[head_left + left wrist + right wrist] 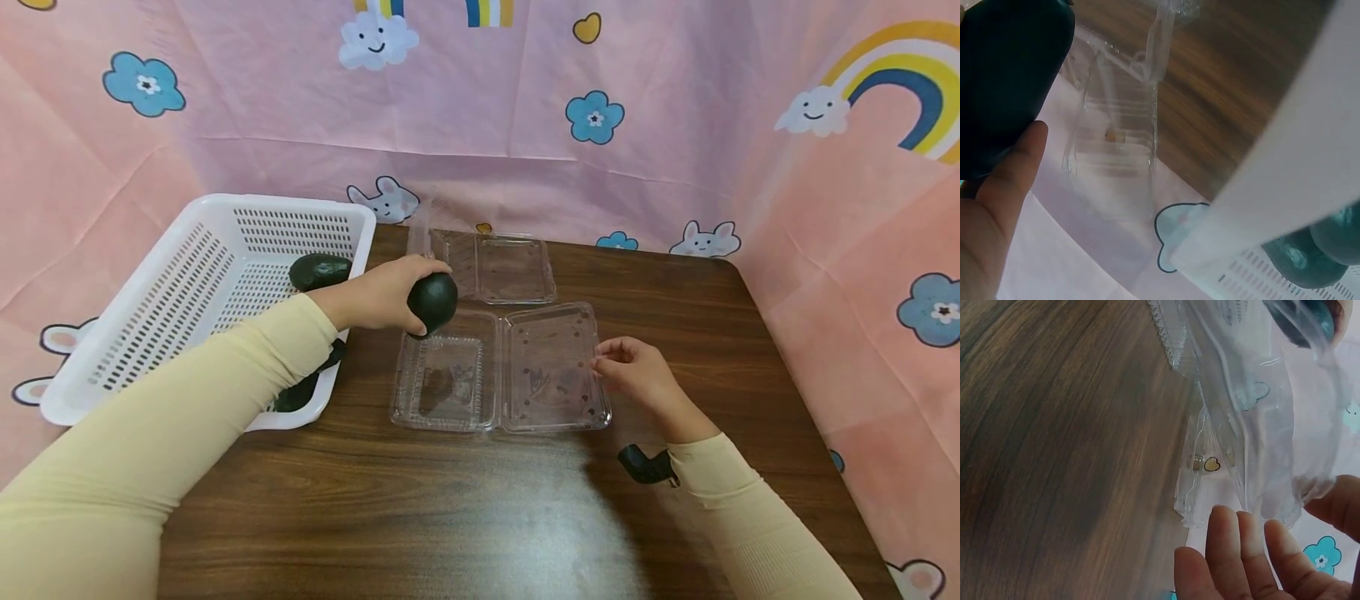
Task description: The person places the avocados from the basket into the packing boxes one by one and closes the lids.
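My left hand (382, 292) grips a dark green avocado (433, 302), held up above the base (442, 400) of a clear plastic clamshell box. The left wrist view shows the avocado (1010, 81) large, with the thumb along its side. My right hand (641, 375) is at the outer edge of the box's opened lid (555, 367). In the right wrist view the thumb and fingertips pinch the rim of the lid (1272, 444). No avocado shows inside this box.
On the left stands a white perforated basket (281, 205) with several avocados, one of them (320, 272) near its right wall. A second clear clamshell box (517, 268) lies open behind the first, against the patterned cloth (487, 108). Brown wooden table (450, 517) extends in front.
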`<state>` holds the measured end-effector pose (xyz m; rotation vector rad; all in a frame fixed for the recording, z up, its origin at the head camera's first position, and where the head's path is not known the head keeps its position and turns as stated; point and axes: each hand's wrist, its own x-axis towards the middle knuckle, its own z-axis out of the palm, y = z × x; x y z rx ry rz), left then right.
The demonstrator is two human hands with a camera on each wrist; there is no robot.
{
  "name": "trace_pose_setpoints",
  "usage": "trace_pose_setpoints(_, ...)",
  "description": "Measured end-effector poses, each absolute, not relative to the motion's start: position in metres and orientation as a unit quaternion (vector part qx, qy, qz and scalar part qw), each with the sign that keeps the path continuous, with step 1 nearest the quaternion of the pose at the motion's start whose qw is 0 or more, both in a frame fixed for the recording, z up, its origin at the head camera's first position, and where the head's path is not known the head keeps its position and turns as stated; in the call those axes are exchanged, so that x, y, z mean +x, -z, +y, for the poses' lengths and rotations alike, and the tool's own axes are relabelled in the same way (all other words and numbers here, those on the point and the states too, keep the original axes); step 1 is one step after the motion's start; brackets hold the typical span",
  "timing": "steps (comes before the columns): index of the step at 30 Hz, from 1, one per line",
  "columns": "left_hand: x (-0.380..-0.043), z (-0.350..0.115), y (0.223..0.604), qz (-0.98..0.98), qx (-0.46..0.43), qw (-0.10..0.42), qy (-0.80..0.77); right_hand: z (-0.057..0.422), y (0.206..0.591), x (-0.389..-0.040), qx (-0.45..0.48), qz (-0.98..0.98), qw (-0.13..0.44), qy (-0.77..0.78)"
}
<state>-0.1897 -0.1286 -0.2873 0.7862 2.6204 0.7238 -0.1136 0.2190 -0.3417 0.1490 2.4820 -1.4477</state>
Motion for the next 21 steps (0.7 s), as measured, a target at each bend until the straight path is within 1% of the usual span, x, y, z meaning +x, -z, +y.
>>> trace_pose_setpoints(8,-0.190,-0.118,0.294,0.909,0.297,0.169,-0.238,0.220,0.343,-0.115,0.058,0.855,0.135,0.497)
trace_pose_setpoints(14,-0.190,-0.110,0.299,0.908,0.321,0.170,-0.209,0.220,0.343,-0.115,0.056,0.856,0.133,0.496)
trace_pose_setpoints(21,-0.188,-0.105,0.302,0.910,0.322,0.174,-0.193,0.220,0.342,-0.114,0.052,0.858,0.139,0.492)
